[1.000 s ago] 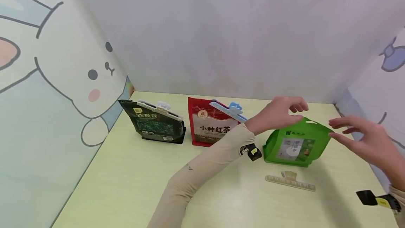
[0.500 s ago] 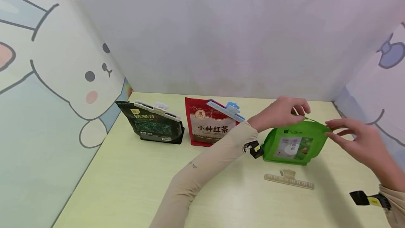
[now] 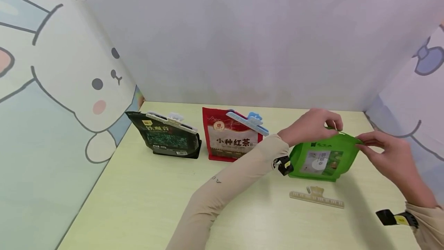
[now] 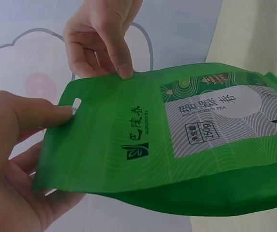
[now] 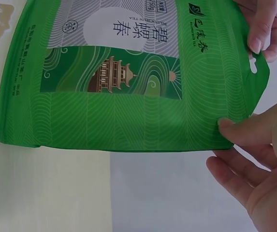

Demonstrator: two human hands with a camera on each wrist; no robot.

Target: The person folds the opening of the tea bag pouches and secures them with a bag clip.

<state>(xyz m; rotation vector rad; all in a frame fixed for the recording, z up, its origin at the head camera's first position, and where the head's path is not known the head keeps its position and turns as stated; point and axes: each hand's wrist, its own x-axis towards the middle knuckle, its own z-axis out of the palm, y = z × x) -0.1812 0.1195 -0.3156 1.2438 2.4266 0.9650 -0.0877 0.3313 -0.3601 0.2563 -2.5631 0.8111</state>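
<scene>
A green tea bag (image 3: pixel 320 161) stands on the right part of the table, its printed front facing me. My left hand (image 3: pixel 310 127) pinches its top edge beside the handle slot; in the left wrist view the left thumb (image 4: pixel 56 115) lies on the front and the fingers go behind. At the top right corner my right hand (image 3: pixel 392 157) pinches the bag, thumb (image 5: pixel 240 130) on the front and fingers behind in the right wrist view. The bag's top edge has a bend at the slot. In front of the bag lies a beige bag clip (image 3: pixel 317 197), unheld.
A red tea bag (image 3: pixel 229 142) with a light-blue clip (image 3: pixel 248 122) over its folded corner stands left of the green bag, partly behind my left arm. Farther left is a black tea bag (image 3: pixel 166 140) with a white clip (image 3: pixel 171 120). Walls border the table (image 3: pixel 145 211).
My hands have come from just off the green bag's top onto it and now pinch its top edge and corner. The bags and loose clip stay in place.
</scene>
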